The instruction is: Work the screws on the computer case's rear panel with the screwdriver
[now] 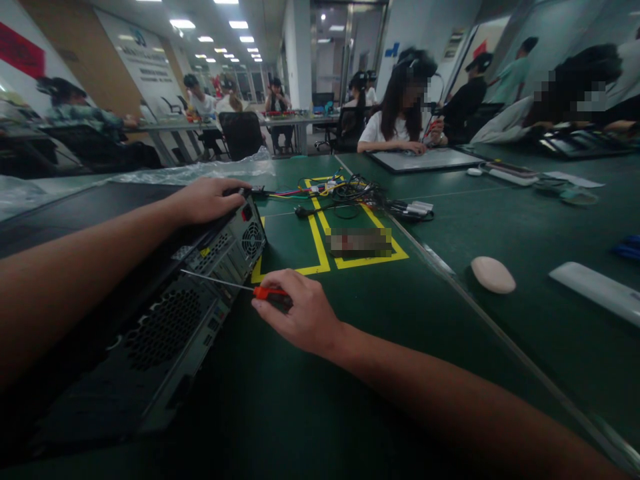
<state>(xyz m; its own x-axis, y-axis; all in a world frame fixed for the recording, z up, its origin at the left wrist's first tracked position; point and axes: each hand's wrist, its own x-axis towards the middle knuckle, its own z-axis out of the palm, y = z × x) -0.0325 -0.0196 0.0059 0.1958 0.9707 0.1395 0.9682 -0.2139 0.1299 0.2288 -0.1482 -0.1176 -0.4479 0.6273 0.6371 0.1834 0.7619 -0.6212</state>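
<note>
A black computer case (165, 313) lies on the green table to my left, its metal rear panel with vents and ports turned toward my right side. My left hand (207, 199) rests on the top edge of the case near the far rear corner, fingers stretched out and holding nothing. Between the fingers of my right hand (305, 310) is a screwdriver (267, 292) with an orange-red handle. Its long thin shaft points left, and the tip is at the rear panel; whether it touches a screw I cannot tell.
Beyond the case lies a tangle of cables (350, 190) on the table (400, 320), near yellow tape outlines (320, 247) and a blurred-out object (359, 243). A pale mouse (493, 275) and a white bar (595, 288) lie at right. A person (405, 113) works across the table.
</note>
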